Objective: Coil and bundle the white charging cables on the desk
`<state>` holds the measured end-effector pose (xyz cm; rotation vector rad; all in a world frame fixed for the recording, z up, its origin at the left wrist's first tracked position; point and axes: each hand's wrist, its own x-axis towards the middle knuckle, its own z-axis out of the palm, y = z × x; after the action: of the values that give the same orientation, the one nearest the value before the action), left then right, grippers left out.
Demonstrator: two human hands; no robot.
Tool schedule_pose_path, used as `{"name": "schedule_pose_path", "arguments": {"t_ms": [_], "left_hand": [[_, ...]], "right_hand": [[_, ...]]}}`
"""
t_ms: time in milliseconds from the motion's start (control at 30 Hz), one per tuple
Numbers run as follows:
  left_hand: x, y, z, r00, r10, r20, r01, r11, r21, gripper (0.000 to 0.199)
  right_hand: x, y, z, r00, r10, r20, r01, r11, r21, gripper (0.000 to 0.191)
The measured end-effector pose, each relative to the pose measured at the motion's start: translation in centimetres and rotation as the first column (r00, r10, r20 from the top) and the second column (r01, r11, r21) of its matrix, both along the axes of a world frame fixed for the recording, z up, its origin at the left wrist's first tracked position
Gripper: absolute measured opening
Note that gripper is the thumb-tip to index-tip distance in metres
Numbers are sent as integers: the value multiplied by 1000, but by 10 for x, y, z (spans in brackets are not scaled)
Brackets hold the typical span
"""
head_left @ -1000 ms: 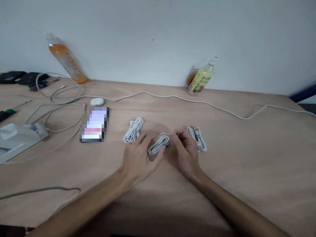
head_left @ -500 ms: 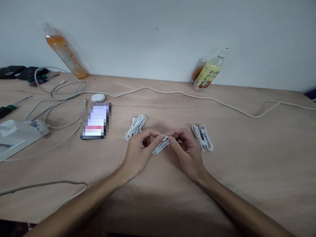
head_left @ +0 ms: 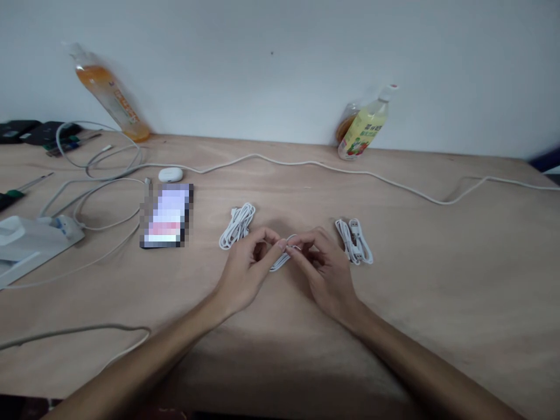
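Observation:
A bundled white USB cable (head_left: 279, 262) lies at the middle of the table, partly covered by my fingers. My left hand (head_left: 245, 269) pinches it between thumb and forefinger. From the other side my right hand (head_left: 327, 271) pinches the same bundle, its fingertips touching those of the left. What sits right between the fingertips is hidden. Just beyond my left hand rests another coiled white cable (head_left: 237, 224). To the right of my right hand lie coiled white USB cables (head_left: 355, 240) with metal plugs showing.
A phone (head_left: 168, 216) and white earbud case (head_left: 170, 174) lie left. A power strip (head_left: 35, 242) with loose cables stands farther left, near screwdrivers (head_left: 11, 197). An orange drink bottle (head_left: 111, 99) and yellow-labelled bottle (head_left: 364, 128) stand by the wall. A long white cord (head_left: 315, 163) crosses behind.
My right hand has moved slightly left, bringing the fingertips of both hands together over the cable. The plug seen between them before is now covered. The whole view has shifted a little.

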<state>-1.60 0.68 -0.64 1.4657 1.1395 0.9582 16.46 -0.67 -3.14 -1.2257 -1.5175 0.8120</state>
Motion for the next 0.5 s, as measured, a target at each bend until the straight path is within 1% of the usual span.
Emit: {"name": "schedule_pose_path", "arguments": {"t_ms": [100, 300, 400, 500], "left_hand": [[0, 0, 0, 999, -7, -43, 9, 998, 55, 29], [-2, -1, 0, 982, 12, -190, 37, 966, 254, 24], [-5, -1, -3, 959, 27, -283, 77, 934, 350, 23], [-7, 0, -9, 896, 69, -438, 152, 880, 450, 29]], "right_hand": [[1, 0, 1, 1000, 5, 5, -5, 1000, 0, 8], [4, 3, 4, 999, 35, 39, -35, 999, 6, 14], [7, 7, 3, 997, 79, 17, -78, 996, -52, 16], [10, 12, 2, 989, 143, -33, -146, 981, -124, 22]]}}
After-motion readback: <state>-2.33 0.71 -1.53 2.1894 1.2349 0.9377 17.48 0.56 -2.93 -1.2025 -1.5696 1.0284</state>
